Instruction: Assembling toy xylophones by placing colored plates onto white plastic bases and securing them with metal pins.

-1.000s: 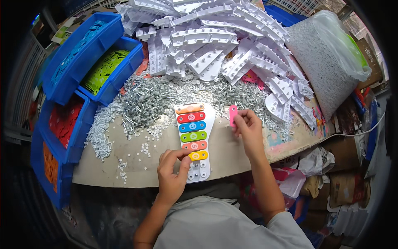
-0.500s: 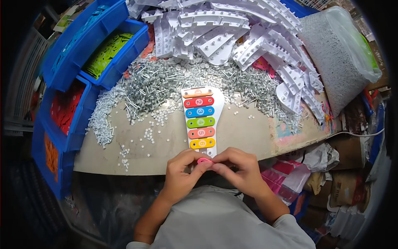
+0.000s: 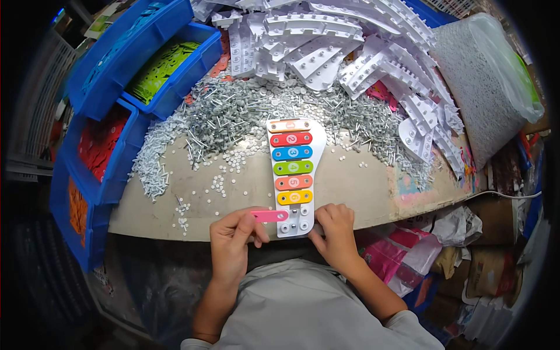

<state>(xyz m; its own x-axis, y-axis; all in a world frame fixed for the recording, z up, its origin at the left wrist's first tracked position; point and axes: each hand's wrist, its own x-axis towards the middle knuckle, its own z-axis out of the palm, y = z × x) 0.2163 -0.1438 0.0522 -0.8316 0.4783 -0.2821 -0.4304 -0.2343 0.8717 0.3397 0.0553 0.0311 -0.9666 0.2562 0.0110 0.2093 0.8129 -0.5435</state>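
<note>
A toy xylophone with a white base lies on the table, its wide end away from me. Coloured bars, among them a red bar, a blue bar and a yellow bar, cross it in a row. White posts show bare at its near end. My left hand is closed, pinching a pink bar between thumb and finger; the bar's free end reaches over the near left edge of the base. My right hand is closed at the near right edge of the base, thumb and fingertips against it.
Behind the xylophone lie heaps of nails and small white caps. White plastic bases are piled at the back. Blue bins with coloured bars stand left. A filled clear bag stands at right; pink bags lie below the table edge.
My hands have parted: the left moved left with the pink bar, the right let go of the bar and moved to the base's edge. The near-end posts now show.
</note>
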